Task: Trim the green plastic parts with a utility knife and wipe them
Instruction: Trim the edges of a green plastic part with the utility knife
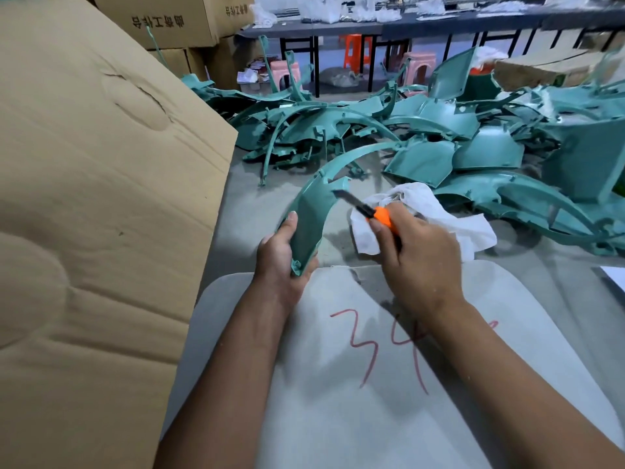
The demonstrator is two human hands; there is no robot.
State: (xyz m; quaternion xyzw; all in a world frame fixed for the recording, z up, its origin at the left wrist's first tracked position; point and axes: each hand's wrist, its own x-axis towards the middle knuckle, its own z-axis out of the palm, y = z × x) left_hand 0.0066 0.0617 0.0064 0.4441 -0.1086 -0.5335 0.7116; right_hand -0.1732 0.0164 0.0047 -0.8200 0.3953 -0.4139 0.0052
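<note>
My left hand (282, 257) grips the lower end of a curved green plastic part (313, 216), which arches up and away from me. My right hand (417, 255) holds an orange utility knife (373, 213) with its blade out. The blade tip lies close to the part's inner edge near its upper end. A white cloth (449, 220) is bunched under and behind my right hand; whether the hand also holds it is unclear.
A big pile of green plastic parts (422, 130) covers the grey floor ahead and to the right. A large cardboard box (94, 198) stands close on the left. A light grey board (389, 384) with red writing lies under my arms. Stools and tables stand far back.
</note>
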